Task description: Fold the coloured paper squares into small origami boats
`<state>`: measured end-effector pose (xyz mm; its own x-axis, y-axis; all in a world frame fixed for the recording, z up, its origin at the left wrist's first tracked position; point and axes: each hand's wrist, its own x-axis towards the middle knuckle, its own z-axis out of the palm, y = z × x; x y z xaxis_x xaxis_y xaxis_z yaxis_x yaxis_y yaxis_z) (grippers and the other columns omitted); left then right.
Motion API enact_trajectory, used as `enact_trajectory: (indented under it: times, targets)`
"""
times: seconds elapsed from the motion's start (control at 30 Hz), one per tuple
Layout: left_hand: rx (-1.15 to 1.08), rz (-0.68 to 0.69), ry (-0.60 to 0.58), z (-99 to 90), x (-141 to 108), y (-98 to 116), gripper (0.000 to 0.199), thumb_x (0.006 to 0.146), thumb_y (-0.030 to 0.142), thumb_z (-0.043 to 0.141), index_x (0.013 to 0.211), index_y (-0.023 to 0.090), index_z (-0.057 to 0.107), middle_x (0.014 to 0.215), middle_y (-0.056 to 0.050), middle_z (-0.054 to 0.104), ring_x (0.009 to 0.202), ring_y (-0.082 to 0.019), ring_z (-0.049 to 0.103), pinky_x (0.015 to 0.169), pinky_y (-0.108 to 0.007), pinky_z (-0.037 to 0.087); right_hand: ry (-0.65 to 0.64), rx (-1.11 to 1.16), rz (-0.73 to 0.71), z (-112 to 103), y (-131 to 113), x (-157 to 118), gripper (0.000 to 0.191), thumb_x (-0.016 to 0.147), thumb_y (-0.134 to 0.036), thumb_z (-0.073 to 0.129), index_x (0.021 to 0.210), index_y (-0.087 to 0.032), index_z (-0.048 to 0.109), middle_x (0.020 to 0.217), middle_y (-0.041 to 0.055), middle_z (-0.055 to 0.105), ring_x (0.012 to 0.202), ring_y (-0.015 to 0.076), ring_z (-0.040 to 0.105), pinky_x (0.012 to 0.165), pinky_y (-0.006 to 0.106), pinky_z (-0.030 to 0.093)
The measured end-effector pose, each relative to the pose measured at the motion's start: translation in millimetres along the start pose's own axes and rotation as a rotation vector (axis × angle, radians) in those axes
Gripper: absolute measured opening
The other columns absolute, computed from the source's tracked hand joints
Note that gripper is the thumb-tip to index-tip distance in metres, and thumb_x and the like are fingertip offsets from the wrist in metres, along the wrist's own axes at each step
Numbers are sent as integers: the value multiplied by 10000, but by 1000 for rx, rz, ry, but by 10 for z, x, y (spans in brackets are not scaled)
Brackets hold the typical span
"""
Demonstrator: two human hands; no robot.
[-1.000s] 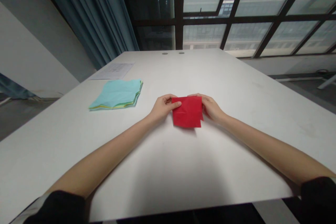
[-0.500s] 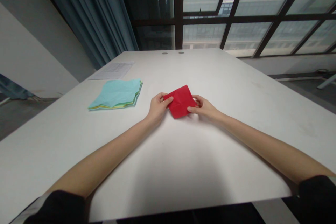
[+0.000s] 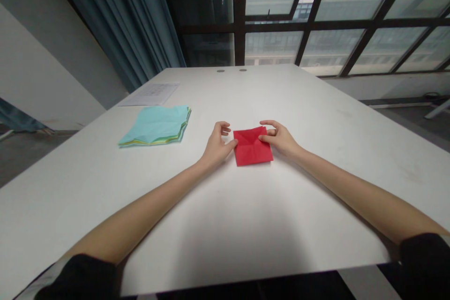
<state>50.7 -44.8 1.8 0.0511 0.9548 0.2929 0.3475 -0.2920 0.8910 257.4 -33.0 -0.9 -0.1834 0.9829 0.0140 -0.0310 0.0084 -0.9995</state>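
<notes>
A folded red paper (image 3: 251,152), squarish with crease lines meeting near its centre, is at the middle of the white table. My right hand (image 3: 281,138) pinches its upper right part, thumb on top and fingers at the back edge; the index finger sticks out above it. At the other side, my left hand (image 3: 218,144) has its fingers apart and curved, with the thumb tip against the paper's left edge. Left of that hand lies a stack of coloured paper sheets (image 3: 156,124), light blue on top with yellow and green edges below.
The white table (image 3: 246,225) reaches back toward the windows (image 3: 274,47). A printed sheet (image 3: 151,94) lies behind the coloured stack. Two round grey discs (image 3: 232,71) are set near the far edge. A blue curtain (image 3: 140,18) hangs at the back left.
The red paper has turned from a slant to nearly square-on and moved slightly right and nearer. My left fingers have come off it, leaving the thumb at its edge.
</notes>
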Motion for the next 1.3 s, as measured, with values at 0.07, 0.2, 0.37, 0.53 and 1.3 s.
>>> enact_trajectory:
  times: [0.07,0.2,0.37,0.53,1.3]
  targets:
    - [249,241,-68,-39,-27,0,345,668,149,608,996,206,519,1065,-62,529,1005,-212,489,860,-372,404,-48,-121,-8,-45,23,22,524,613,-197,681,1102,-209,492,602,-44,637,512,127,571,503,242,420]
    - [533,523,-354,-81,-77,5,179,791,199,533,926,227,647,1080,-76,545,1062,-246,440,932,-414,347,-62,-361,-94,-86,78,42,477,676,-235,649,1131,-227,506,618,-39,632,547,125,565,506,231,409]
    - [652,527,-443,-65,-61,-85,235,830,254,499,974,229,683,990,-101,613,1022,-273,457,884,-425,361,-80,-596,-230,-105,130,38,528,692,-326,669,1185,-236,503,1016,69,652,750,169,612,656,306,473]
    - [721,458,-372,-92,-6,-151,251,830,272,489,967,213,691,955,-109,635,982,-275,479,874,-424,356,-83,-942,-360,-206,203,98,524,706,-368,649,1184,-176,550,1137,140,595,952,255,566,821,410,433]
    - [788,502,-246,-125,3,-142,175,732,133,507,818,176,653,930,-59,646,962,-242,484,816,-378,390,-249,-1005,-533,-217,125,58,356,640,24,422,828,-171,654,913,71,630,889,185,555,836,333,422]
